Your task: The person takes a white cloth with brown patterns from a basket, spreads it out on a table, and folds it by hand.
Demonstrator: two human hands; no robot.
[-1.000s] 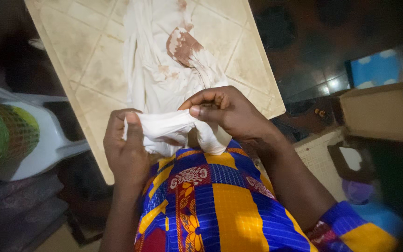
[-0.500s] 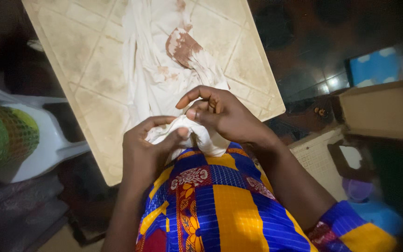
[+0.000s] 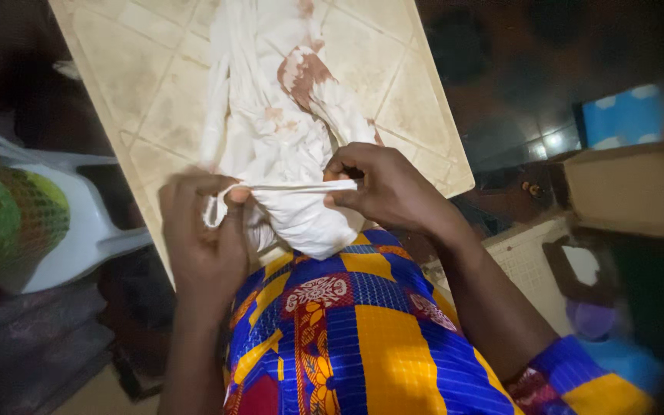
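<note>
Nearest the camera is the person's lap, covered by a patterned garment [image 3: 363, 323] in blue, yellow and red blocks with a white floral motif. Just above it, both hands hold a white cloth [image 3: 286, 154]. The left hand [image 3: 201, 238] is closed, pinching one end of a taut hem between thumb and fingers; the right hand [image 3: 390, 188] is closed on the other end, so the edge runs as a straight band between them. Below that band the cloth hangs in a rounded fold that touches the garment. Beyond the hands the rest of the cloth lies bunched and stretched away along a tiled counter [image 3: 155, 100], and carries a reddish-brown stain [image 3: 305, 69] with fainter marks near it.

The counter is a pale, cream slab scored with diagonal tile lines and mottled with brownish marks; its edges run at a slant across the view. To the left stands a white plastic piece [image 3: 78, 230] with a green and yellow mesh thing [image 3: 9, 223] beside it, too blurred to tell more. To the right a brown cardboard box [image 3: 628, 188] sits beside a pale grid-patterned surface [image 3: 528, 253]. Farther off lies a dark, glossy floor [image 3: 501, 92] with small reflections, and a blue rectangle [image 3: 624, 115] with white patches.
</note>
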